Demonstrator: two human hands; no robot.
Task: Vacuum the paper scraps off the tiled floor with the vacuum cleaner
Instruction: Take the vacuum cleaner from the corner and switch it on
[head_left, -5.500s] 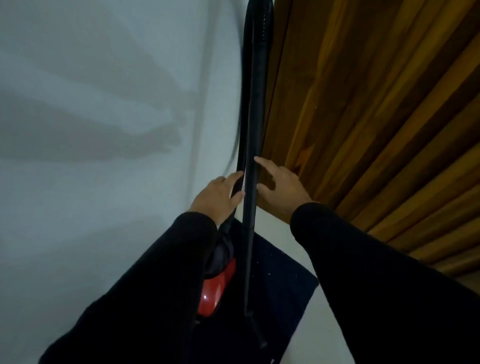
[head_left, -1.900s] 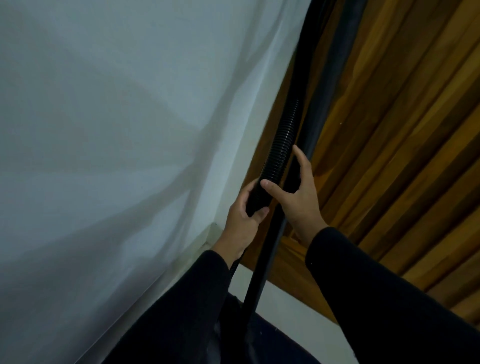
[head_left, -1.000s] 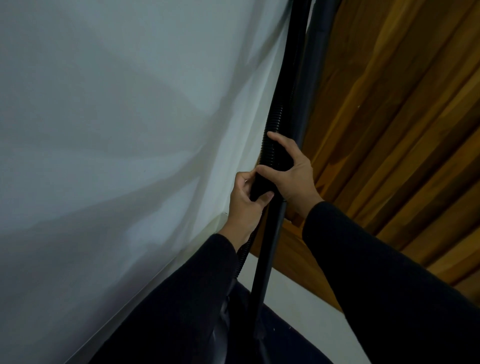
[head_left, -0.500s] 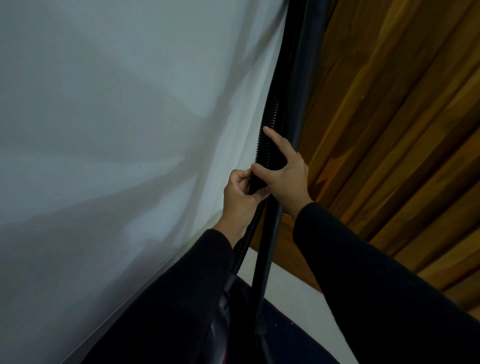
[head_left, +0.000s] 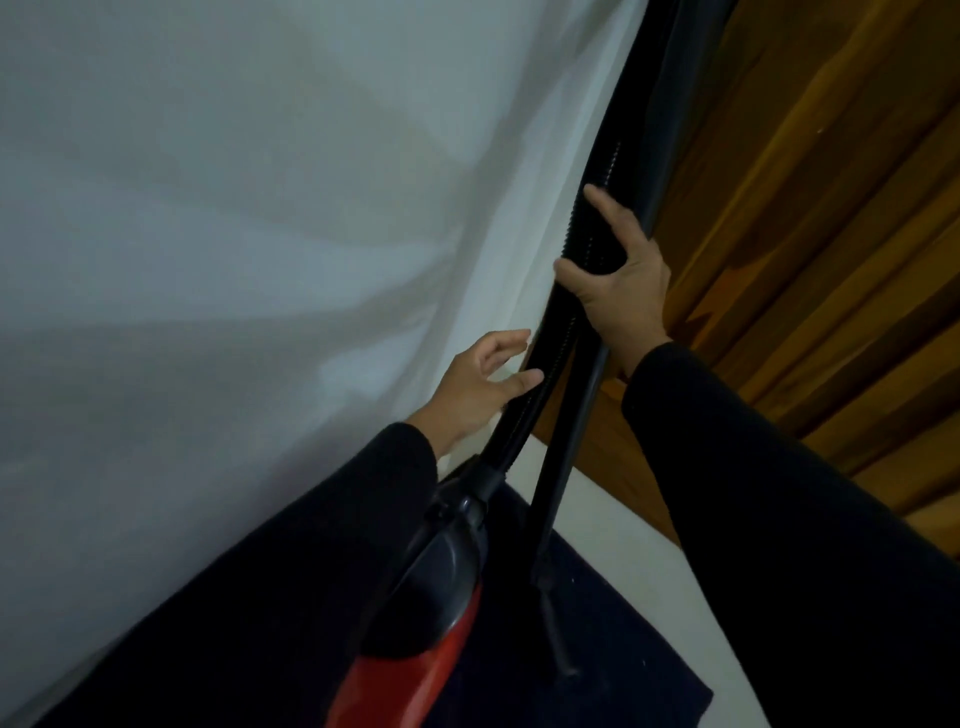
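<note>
Right hand (head_left: 626, 283) grips hose (head_left: 592, 228); left hand (head_left: 478, 387) beside it.

Black ribbed hose (head_left: 592, 244) — red-black vacuum body (head_left: 415, 639)

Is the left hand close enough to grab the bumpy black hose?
Probably yes. The left hand is open right beside the hose, its thumb about touching it, with nothing between them. The right hand already grips the hose higher up, so the lower stretch is free.
</note>
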